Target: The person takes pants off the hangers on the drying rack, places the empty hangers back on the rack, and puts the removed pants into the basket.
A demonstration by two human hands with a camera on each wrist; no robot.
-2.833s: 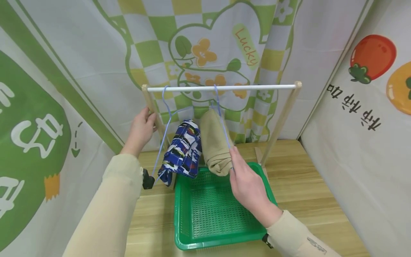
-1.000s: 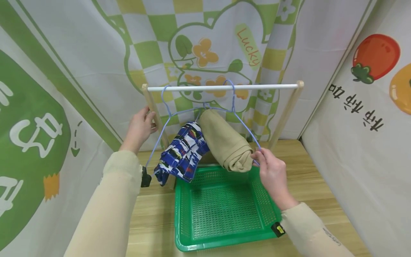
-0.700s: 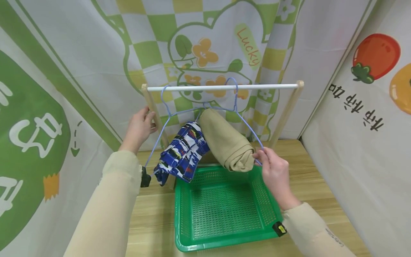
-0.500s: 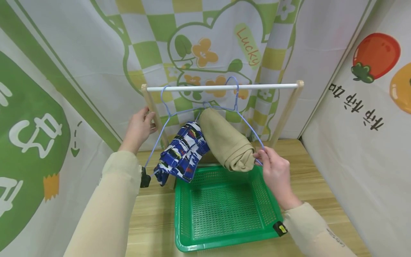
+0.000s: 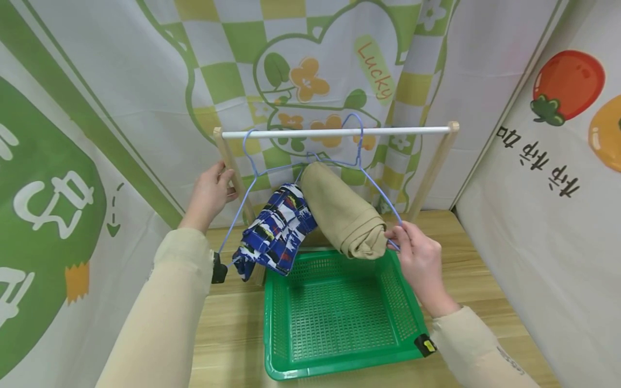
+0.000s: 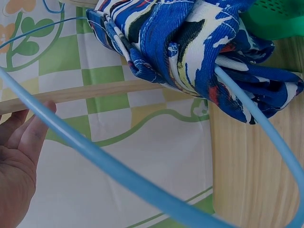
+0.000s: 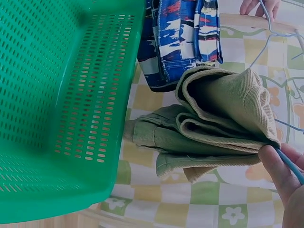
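Note:
A small clothes rack has a white rod [image 5: 402, 131] on wooden posts. My left hand [image 5: 209, 193] grips its left post [image 5: 226, 151]; in the left wrist view its fingers and thumb lie about the wood. My right hand [image 5: 421, 258] pinches the lower right corner of a blue hanger [image 5: 375, 186], hooked over the rod. Folded khaki trousers [image 5: 339, 210] hang on that hanger, tilted down to the right, beside the right fingertips. Left of them, folded blue patterned trousers [image 5: 278, 229] hang on a second blue hanger [image 5: 244, 199].
A green perforated basket [image 5: 335, 372] stands below the rack on the wood-grain table [image 5: 223, 334], with nothing seen in it. A printed curtain [image 5: 320, 54] hangs close behind the rack. Printed side panels [image 5: 533, 258] stand to the left and right.
My right hand has moved right with the hanger's corner. The hanger has swung broadside and its hook has slid right; the khaki trousers moved along. My left hand stays at the post.

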